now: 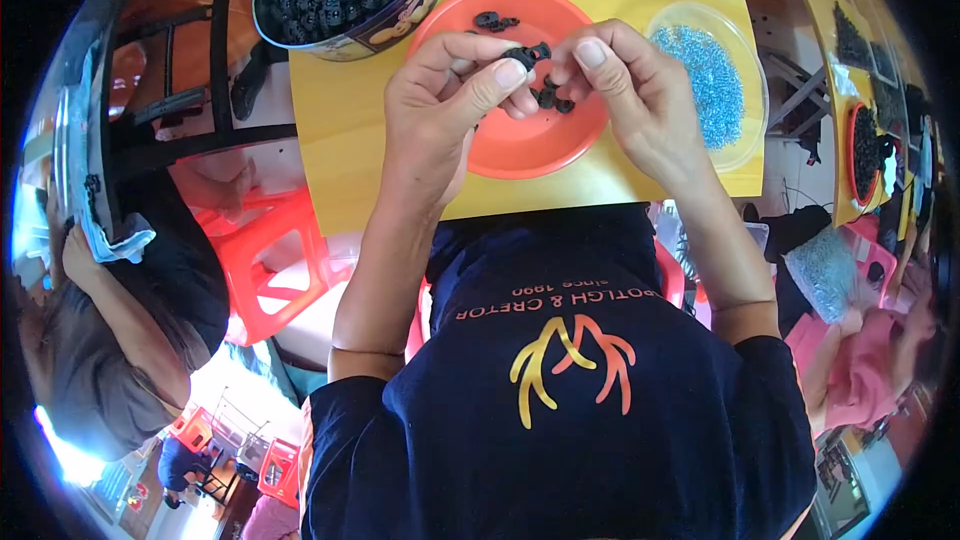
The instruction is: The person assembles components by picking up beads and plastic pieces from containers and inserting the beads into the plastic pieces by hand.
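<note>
My left hand (445, 90) pinches a small black plastic part (528, 55) between thumb and forefinger, above an orange-red bowl (530, 162). Close by on the right, my right hand (645, 90) has its thumb and forefinger pressed together near the part's end. Whatever those fingers hold, if anything, is too small or hidden to name. More black plastic parts (490, 21) lie in the bowl, several of them partly behind my hands.
A dark patterned tub (375, 35) heaped with black parts stands at the far left of the yellow table (345, 130). Right of the bowl, a see-through tub (755, 135) holds many tiny shiny blue pieces (712, 85). Other people sit on both sides; a red stool (265, 265) stands left.
</note>
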The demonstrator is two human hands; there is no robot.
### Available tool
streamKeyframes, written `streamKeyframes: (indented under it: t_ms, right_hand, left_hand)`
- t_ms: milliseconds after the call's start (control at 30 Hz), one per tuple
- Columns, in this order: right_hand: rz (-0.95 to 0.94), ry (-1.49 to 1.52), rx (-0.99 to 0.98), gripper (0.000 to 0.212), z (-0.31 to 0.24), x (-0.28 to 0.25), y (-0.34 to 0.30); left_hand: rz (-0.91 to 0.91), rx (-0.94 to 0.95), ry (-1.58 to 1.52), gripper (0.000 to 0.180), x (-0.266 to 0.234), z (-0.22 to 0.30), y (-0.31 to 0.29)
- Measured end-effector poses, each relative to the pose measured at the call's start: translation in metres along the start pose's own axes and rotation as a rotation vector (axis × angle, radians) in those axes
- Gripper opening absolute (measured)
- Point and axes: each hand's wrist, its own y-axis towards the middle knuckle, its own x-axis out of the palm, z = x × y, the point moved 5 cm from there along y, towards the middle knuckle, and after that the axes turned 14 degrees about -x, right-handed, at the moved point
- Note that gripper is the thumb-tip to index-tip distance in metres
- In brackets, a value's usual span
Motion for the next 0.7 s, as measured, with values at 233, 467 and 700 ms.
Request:
streamKeyframes:
  t_ms: [233, 467, 700]
  right_hand:
    - [-0.210, -0.703, -0.380, 0.034, -0.014, 0.012, 0.008]
    - [-0.286, -0.778, -0.634, 0.030, -0.026, 0.022, 0.006]
    - [-0.212, -0.714, -0.396, 0.034, -0.004, 0.034, 0.003]
  left_hand:
    - [0.064, 0.075, 0.178, 0.013, 0.003, 0.002, -0.006]
    - [-0.007, 0.129, 0.238, 0.010, 0.005, 0.012, -0.017]
    - [0.072, 0.130, 0.290, 0.009, -0.002, 0.005, -0.016]
